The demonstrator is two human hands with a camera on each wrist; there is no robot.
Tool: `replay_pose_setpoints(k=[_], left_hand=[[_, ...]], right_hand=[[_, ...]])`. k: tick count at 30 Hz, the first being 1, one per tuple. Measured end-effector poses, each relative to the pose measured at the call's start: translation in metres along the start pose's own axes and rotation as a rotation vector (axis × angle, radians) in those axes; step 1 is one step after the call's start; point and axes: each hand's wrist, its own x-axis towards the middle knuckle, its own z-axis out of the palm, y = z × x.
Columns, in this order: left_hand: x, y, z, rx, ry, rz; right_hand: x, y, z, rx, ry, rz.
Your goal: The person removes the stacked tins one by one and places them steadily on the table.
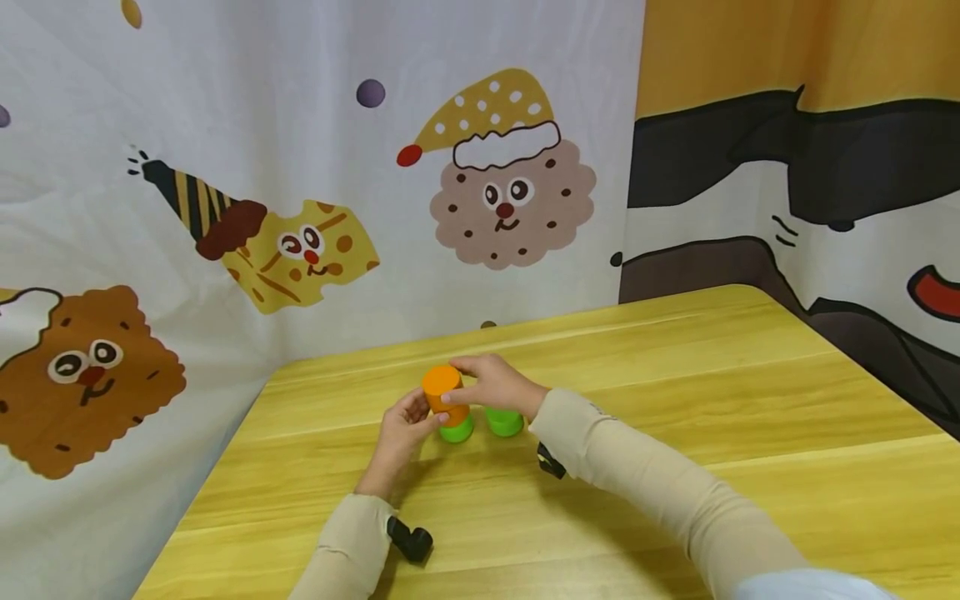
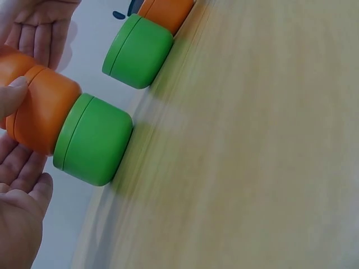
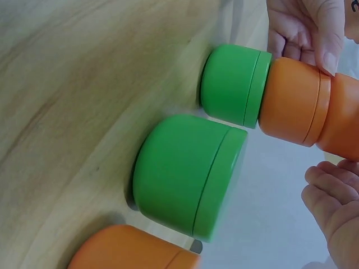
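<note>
A stack of small lidded jars stands on the wooden table: a green jar [image 2: 95, 140] at the bottom, an orange jar [image 3: 289, 103] on it, and another orange jar [image 1: 442, 383] on top. My left hand [image 1: 401, 429] holds the stack from the left, its thumb at the orange jars where they meet. From the right, my right hand [image 1: 498, 387] grips the upper orange jar, thumb in front and fingers behind. A second green jar [image 3: 182, 174] stands just right of the stack, partly behind my right hand in the head view.
Beyond the second green jar is one more orange jar [image 3: 132, 252], hidden by my right arm in the head view. The table [image 1: 300, 500] reaches back to a curtain [image 1: 315, 125] printed with cartoon snacks. Each wrist carries a black camera mount [image 1: 410, 540].
</note>
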Motion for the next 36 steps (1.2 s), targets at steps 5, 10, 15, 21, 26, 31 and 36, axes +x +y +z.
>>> replay_pose_setpoints(k=[5,10,15,21,26,31,36], left_hand=[[0.000,0.003,0.000,-0.012,0.002,0.004],[0.001,0.003,0.000,-0.037,0.005,0.004],[0.002,0.002,0.000,-0.028,0.001,0.002],[0.001,0.000,0.000,-0.008,0.001,-0.019],[0.002,0.000,0.001,-0.015,0.000,-0.015],[0.003,0.001,0.001,-0.040,0.000,-0.003],[0.002,0.001,0.002,-0.053,0.007,-0.018]], right_hand=[[0.001,0.000,0.001,0.011,0.000,0.004],[0.002,0.000,0.001,0.033,0.001,0.002],[0.001,0.001,0.003,0.038,0.009,0.007],[-0.001,0.003,0.004,0.046,0.032,0.024],[-0.003,0.004,0.003,0.075,0.068,-0.013],[-0.004,0.006,0.002,0.092,0.090,-0.039],[-0.008,0.010,0.001,0.095,0.095,-0.037]])
